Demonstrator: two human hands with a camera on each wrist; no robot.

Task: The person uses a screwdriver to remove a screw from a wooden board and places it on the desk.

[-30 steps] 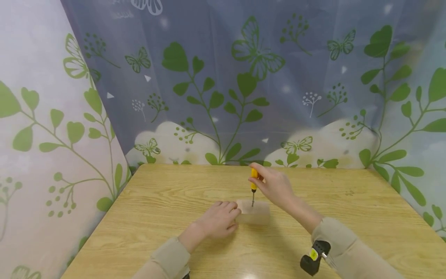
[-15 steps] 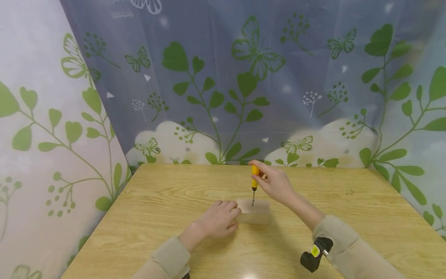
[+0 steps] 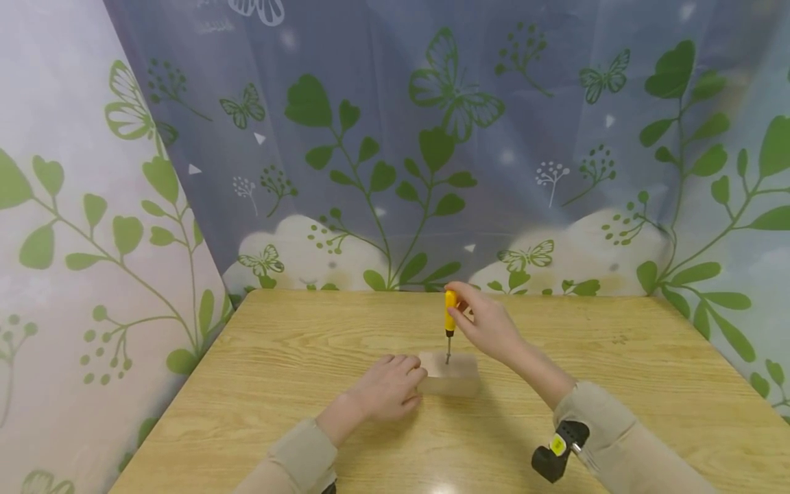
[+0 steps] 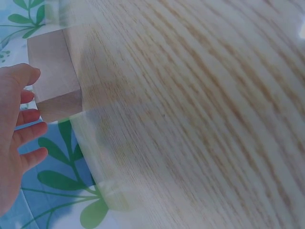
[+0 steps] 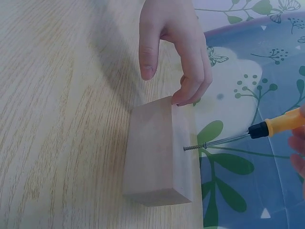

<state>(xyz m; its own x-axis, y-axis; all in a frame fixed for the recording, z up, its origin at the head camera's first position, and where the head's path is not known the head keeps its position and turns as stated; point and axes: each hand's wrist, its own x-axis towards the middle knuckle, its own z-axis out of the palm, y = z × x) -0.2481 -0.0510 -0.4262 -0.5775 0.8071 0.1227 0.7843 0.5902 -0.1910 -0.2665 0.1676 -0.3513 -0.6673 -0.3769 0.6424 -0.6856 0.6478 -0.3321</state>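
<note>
A pale wooden block (image 3: 459,385) lies on the table, with a screw (image 5: 193,147) standing in its top face. My right hand (image 3: 492,328) grips a yellow-handled screwdriver (image 3: 450,314) held upright over the block, a fingertip near the top of the handle. In the right wrist view, the screwdriver's shaft (image 5: 228,140) lines up with the screw and its tip is at the screw head. My left hand (image 3: 389,389) rests at the block's left end. Its bent fingertips touch the block's edge, while the thumb (image 5: 147,52) sits apart from the wood.
The wood-grain table (image 3: 296,329) spreads out around the block. Behind it hangs a patterned cloth (image 3: 382,103) with green leaves and butterflies, and a lighter cloth (image 3: 74,206) hangs at the left. A black camera mount (image 3: 558,449) is strapped at the right wrist.
My right hand has shifted slightly, its fingers moving a little on the screwdriver handle. The left hand and the block have stayed in place.
</note>
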